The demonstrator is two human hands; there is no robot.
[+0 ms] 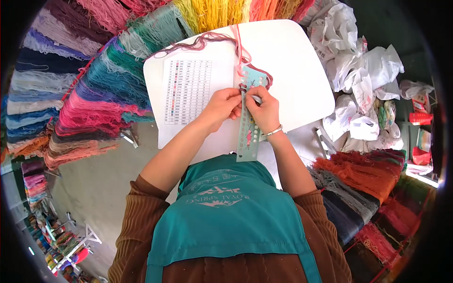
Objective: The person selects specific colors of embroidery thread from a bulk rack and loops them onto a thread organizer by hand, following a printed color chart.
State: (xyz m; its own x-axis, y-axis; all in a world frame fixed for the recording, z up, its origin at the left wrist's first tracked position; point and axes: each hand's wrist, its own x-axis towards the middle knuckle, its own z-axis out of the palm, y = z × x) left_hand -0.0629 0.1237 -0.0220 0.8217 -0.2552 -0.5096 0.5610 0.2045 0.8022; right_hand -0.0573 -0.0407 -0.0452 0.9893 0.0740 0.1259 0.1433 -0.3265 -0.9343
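A long pale green thread card [246,137] with rows of holes and a printed flower lies over the table's near edge, towards my apron. Dark red embroidery thread [269,80] is looped at its upper holes, and pink strands [239,42] trail over the far edge. My left hand [222,107] is closed at the card's left edge, fingertips pinched by the looped thread. Across the card's right side, my right hand [264,109] is closed too, thumb against forefinger. What lies in the right pinch is hidden by the fingers.
A printed colour chart [188,92] lies on the white table [297,70]. Hanks of coloured yarn [113,94] hang at the left and along the back. White plastic bags [363,80] hang at the right, above more yarn hanks [358,174].
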